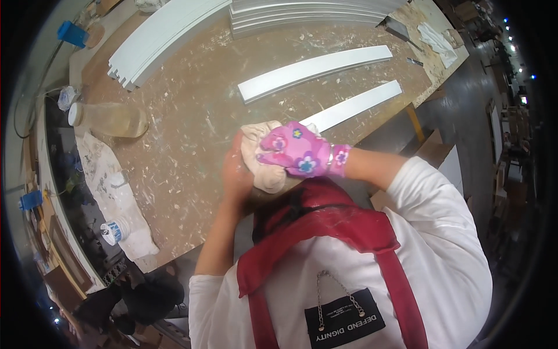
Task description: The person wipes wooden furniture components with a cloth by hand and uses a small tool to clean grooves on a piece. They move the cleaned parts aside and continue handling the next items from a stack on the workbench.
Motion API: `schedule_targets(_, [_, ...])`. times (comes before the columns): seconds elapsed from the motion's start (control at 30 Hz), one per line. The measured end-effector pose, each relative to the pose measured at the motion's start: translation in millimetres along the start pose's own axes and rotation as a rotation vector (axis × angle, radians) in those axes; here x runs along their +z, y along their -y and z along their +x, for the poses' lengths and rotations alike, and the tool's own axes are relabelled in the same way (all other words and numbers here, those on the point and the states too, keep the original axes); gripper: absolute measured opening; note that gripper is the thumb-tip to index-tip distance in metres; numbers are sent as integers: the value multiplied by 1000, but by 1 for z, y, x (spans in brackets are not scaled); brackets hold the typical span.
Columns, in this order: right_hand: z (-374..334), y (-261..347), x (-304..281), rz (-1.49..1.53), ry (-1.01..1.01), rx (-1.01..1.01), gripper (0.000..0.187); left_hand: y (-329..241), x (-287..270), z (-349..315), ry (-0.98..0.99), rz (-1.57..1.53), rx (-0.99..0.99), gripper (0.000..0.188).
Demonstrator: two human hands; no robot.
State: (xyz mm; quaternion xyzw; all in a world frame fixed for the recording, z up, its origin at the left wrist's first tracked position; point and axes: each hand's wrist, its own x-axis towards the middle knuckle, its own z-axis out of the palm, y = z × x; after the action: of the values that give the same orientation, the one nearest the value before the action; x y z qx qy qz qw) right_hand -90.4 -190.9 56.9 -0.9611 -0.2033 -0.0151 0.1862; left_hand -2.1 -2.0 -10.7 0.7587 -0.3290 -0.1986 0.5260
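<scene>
A crumpled beige cloth [268, 177] is bunched between my two hands at the near edge of the worktable. Its left side is gripped by my left hand [235, 168], which is bare; those fingers are partly hidden behind the folds. My right hand [299, 152] wears a pink glove with a flower print and closes on the cloth from the right. Just beyond the glove lies a white painted strip [360, 106], its near end partly covered by the hand and cloth. A second white strip [317, 71], slightly curved, lies farther off, apart from both hands.
White strips are stacked at the far left [168, 38] and far middle [314, 17] of the stained brown table [192, 128]. At left stand a capped jar of cloudy liquid [113, 119] and a small white tub [116, 231]. A dark scraper-like tool [397, 28] lies far right.
</scene>
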Motion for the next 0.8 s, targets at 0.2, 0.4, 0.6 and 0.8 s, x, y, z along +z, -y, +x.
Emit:
schedule_targets(0.2, [-81,-49,0,137,-73,385,30,26,9,-5,-2,218,91,87])
schedule_targets(0.4, [1,11,37,231,-124,473,16,27,13,-5,-32,244,120,89])
schedule_targets(0.6, [-163,-125,-8,-372,-168,1091,28,-6,7,-13,-25,102,-129,82])
schedule_targets(0.8, [-297,-207,-69,-333,-620,1361,32,-22,4,-1,81,276,-101,67])
